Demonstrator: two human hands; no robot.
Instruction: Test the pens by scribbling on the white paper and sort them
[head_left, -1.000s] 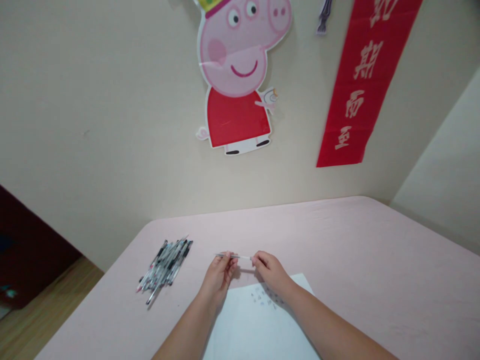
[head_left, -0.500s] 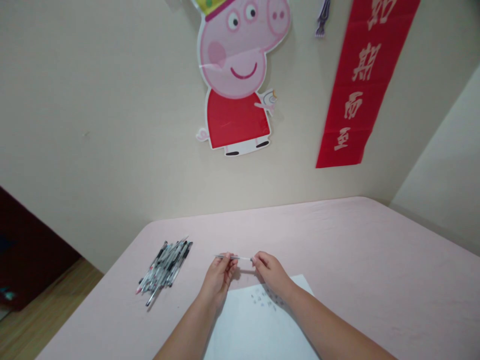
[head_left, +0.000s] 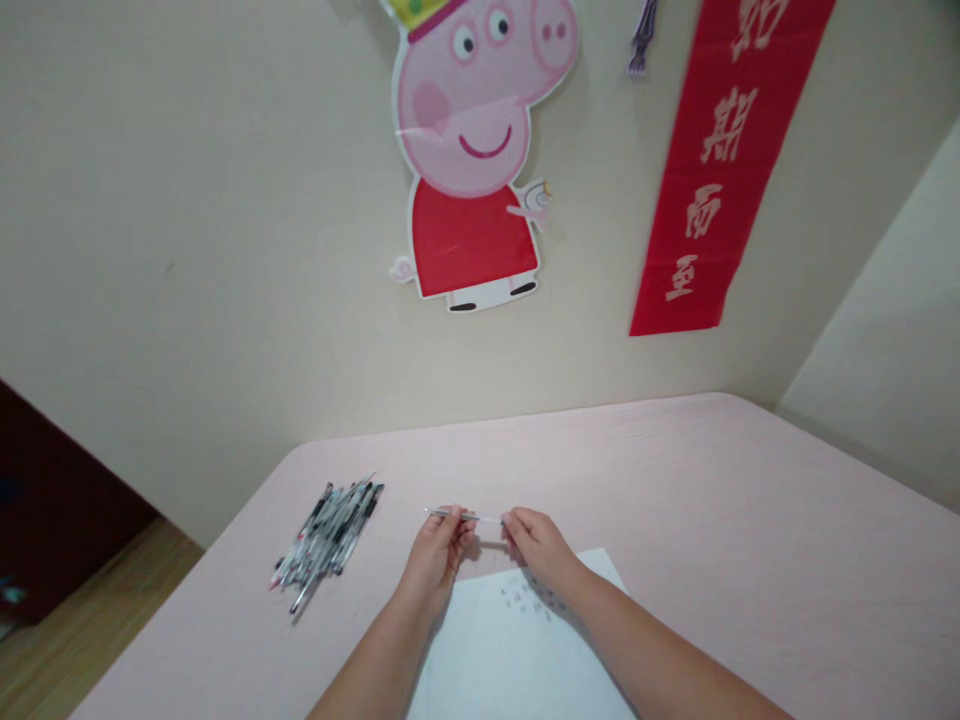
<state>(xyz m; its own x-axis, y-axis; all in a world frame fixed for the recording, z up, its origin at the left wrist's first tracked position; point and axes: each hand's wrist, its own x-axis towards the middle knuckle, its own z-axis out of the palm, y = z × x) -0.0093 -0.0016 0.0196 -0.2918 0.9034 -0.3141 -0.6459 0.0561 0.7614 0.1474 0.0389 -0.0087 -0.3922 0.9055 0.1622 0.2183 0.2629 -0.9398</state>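
Above the far edge of a white sheet of paper (head_left: 510, 660), a slender grey-and-white pen (head_left: 489, 519) is held level between both hands. My left hand (head_left: 441, 550) is closed around its middle, with the thin pointed end sticking out to the left. At the other end, the fingertips of my right hand (head_left: 534, 538) pinch the pen and hide its tip. Small dark specks (head_left: 529, 598) are clustered on the paper just below my right hand; whether they are marks or loose bits I cannot make out.
To the left, a heap of pens (head_left: 330, 540) lies on the pink-covered table (head_left: 712, 520). Behind the table rises a wall with a pink pig cutout (head_left: 476, 235) and a red banner (head_left: 697, 240). Wooden floor (head_left: 97, 600) shows at lower left.
Both hands stay almost in place around the pen. The dark end seen at my right fingertips is now covered by them. The view has shifted very slightly.
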